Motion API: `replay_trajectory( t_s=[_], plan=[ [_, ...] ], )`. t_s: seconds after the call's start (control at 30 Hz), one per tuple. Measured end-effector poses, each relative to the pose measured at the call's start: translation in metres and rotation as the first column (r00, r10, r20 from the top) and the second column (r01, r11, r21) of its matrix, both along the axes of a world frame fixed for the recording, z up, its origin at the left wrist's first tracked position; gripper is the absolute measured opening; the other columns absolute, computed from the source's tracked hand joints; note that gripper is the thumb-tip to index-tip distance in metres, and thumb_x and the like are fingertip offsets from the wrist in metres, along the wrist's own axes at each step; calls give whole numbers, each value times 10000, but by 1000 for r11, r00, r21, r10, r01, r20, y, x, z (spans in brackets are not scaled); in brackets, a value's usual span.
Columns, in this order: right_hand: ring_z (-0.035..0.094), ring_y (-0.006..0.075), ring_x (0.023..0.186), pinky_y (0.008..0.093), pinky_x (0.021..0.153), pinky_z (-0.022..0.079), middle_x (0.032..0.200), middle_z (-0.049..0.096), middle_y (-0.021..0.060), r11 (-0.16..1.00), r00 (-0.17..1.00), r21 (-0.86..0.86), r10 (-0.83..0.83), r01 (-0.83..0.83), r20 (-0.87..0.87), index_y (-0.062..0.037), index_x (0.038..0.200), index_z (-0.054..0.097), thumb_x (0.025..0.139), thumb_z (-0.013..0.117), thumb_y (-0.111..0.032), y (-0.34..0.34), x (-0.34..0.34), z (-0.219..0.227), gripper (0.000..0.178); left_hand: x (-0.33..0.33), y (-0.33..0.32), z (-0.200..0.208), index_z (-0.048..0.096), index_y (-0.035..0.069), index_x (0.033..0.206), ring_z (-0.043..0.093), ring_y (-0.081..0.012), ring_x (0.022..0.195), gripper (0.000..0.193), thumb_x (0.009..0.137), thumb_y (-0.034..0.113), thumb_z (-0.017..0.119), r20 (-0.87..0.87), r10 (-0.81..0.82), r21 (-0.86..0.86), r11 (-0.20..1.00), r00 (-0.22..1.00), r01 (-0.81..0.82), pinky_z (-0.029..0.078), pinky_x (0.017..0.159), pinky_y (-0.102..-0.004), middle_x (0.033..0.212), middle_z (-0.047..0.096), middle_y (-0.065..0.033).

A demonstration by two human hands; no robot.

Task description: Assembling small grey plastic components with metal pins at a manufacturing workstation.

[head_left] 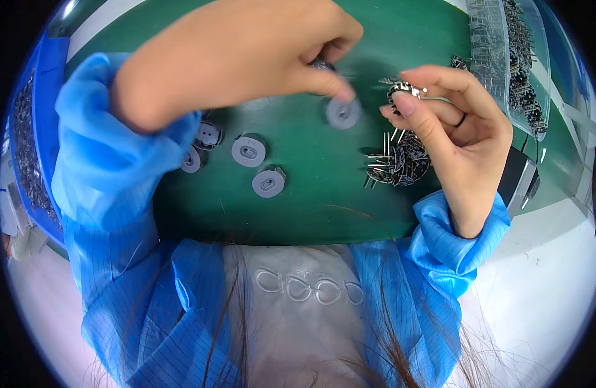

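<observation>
My left hand [311,52] reaches across the green table, its fingers curled in. A dark shiny bit shows between fingers and thumb, mostly hidden. Just below that thumb tip is a grey round plastic housing [344,114], slightly blurred; whether the thumb touches it I cannot tell. Between thumb and index finger, my right hand [463,123] pinches a small round circuit board [404,94] with metal pins. Beneath it lies a heap of similar boards [404,158], pins sticking out. More grey round housings [249,150] sit under my left forearm, one [269,182] nearer to me.
A clear plastic tray [488,45] at the far right holds many pinned boards. On the left stands a blue bin [49,123] with small dark parts. A dark box-like device [519,178] is beside my right wrist. Loose boards [459,63] lie by the tray.
</observation>
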State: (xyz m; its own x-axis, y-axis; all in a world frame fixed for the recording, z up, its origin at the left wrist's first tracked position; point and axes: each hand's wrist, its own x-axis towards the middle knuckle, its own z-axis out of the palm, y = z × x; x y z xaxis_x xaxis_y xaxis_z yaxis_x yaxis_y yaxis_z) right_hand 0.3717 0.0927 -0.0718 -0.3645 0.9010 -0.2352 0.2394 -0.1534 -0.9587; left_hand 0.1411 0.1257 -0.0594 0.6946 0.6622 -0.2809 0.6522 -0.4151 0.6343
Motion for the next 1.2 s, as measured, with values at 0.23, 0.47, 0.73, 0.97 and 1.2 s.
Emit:
replay_trajectory(
  t_s=[0.23,0.47,0.73,0.97,1.2],
  plan=[
    [703,146,859,249,756,554,945,715,98,973,988,230,-13,-23,157,36,1092,668,892,708,21,3,1,-4,204,1,-15,10,584,6,851,614,-341,648,456,908,452,656,-159,153,283,953,975,-103,495,611,-407,704,602,-133],
    [687,127,777,219,681,516,863,709,91,990,986,113,-100,86,131,29,1071,680,943,677,-59,4,3,-2,155,0,-13,-30,586,25,1054,612,-336,885,470,669,158,819,181,-10,243,969,983,-35,492,772,-399,954,590,-133],
    [633,87,800,209,733,501,899,681,48,866,947,495,-98,-70,305,34,1003,693,930,687,-26,8,3,-18,94,1,-11,-32,599,-11,982,635,-310,770,274,836,162,753,374,61,165,978,925,-131,517,667,-370,935,602,-142],
    [659,129,942,236,818,524,1046,698,95,895,940,444,-178,33,290,26,958,703,911,690,1,2,2,-15,55,9,-15,-12,618,-2,1129,669,-284,826,360,795,45,747,404,153,-75,988,902,-134,566,726,-338,988,596,-150],
    [668,138,927,236,784,531,1074,688,103,834,939,548,-133,-66,316,11,977,728,883,702,32,5,7,-9,99,9,-16,-2,651,-10,1113,681,-245,816,345,799,66,773,366,165,-100,986,916,-137,585,726,-310,990,609,-136]
  ],
)
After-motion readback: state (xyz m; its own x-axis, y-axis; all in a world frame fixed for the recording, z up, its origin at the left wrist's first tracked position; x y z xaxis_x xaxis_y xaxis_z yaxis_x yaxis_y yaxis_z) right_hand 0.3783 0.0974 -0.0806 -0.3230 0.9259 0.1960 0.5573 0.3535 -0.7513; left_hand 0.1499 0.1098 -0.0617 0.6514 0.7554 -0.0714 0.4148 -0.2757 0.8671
